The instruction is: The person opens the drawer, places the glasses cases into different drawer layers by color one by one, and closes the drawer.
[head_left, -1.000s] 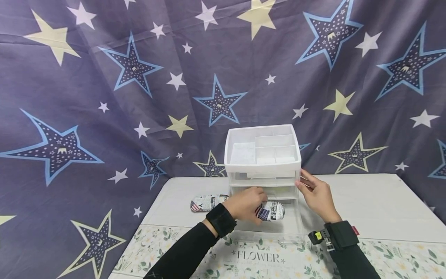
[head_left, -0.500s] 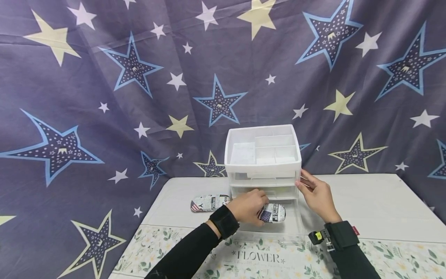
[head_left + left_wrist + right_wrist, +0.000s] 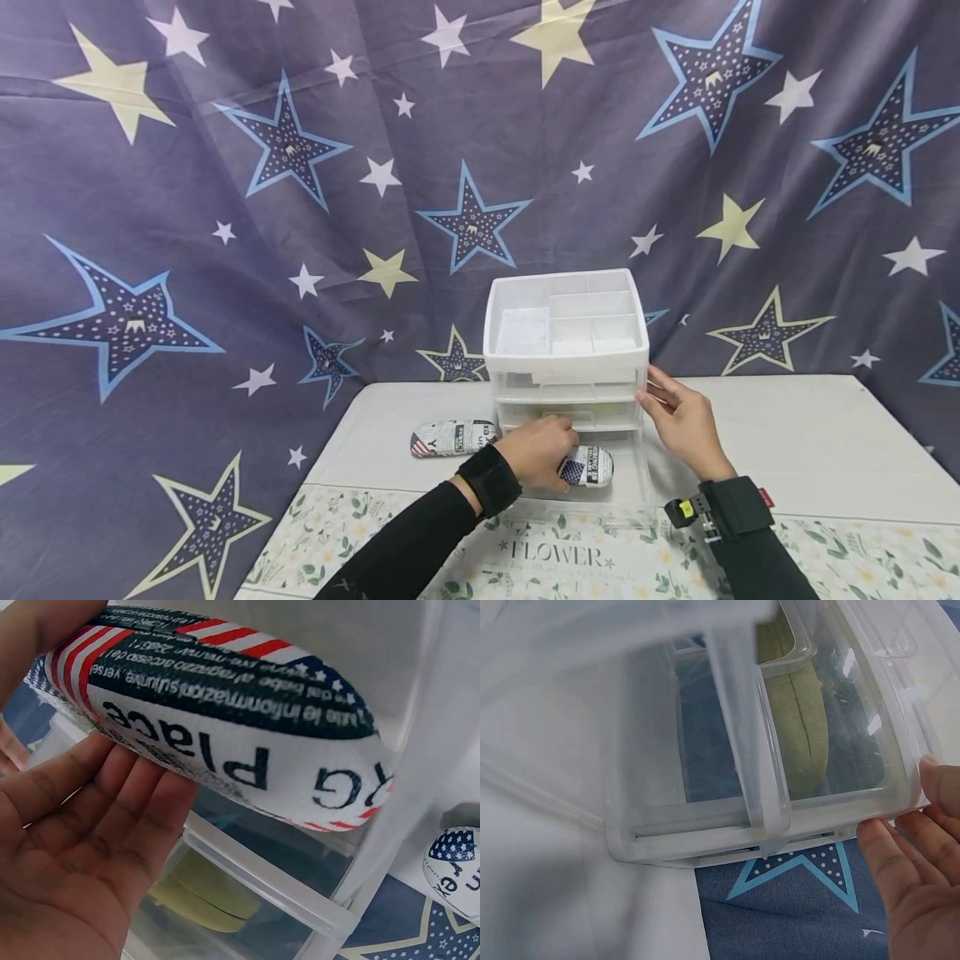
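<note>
My left hand [image 3: 542, 450] holds a glasses case [image 3: 590, 467] printed with newspaper text and flags, over the pulled-out clear bottom drawer [image 3: 628, 482] of a white drawer unit [image 3: 566, 364]. The left wrist view shows the thumb over the case [image 3: 232, 742] and the fingers beneath it. My right hand [image 3: 684, 425] touches the unit's right side, thumb at the front edge and the other fingers extended along the side. A second printed glasses case [image 3: 450, 437] lies on the table, left of the unit.
An olive-green rounded object [image 3: 799, 727] shows through a clear drawer above the pulled-out one. The unit's top is a divided tray [image 3: 592, 304]. A floral cloth [image 3: 360, 521] covers the front of the table, and a star-patterned curtain [image 3: 225, 325] hangs behind.
My left hand has moved slightly down and to the right with the glasses case, lower over the pulled-out drawer. My right hand has stayed against the unit.
</note>
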Available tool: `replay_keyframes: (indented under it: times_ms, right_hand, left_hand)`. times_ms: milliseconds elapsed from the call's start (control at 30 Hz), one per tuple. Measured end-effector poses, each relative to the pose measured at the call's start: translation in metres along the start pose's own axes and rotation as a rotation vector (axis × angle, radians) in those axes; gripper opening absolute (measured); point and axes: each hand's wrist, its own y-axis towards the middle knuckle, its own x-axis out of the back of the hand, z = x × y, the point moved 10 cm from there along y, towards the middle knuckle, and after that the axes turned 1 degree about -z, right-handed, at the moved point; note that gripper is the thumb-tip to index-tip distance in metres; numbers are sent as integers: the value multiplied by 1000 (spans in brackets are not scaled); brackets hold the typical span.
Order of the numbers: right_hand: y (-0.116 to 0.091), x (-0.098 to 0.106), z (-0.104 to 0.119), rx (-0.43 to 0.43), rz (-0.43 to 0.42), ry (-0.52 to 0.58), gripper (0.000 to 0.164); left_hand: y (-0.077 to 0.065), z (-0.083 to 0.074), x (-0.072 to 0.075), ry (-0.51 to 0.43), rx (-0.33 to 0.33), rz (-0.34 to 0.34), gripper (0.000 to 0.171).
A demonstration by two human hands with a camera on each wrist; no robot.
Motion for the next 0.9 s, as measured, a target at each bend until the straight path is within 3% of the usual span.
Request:
replay_keyframes:
  times_ms: [467, 667, 900]
  right_hand:
    - [0, 1, 2, 8, 2, 5, 52]
    - [0, 1, 4, 14, 1, 6, 51]
    - [0, 1, 2, 3, 0, 6, 51]
  left_hand:
    - [5, -11, -10, 65, 28, 120, 44]
    - [4, -16, -10, 104, 44, 139, 52]
    - [2, -20, -8, 99, 56, 150, 51]
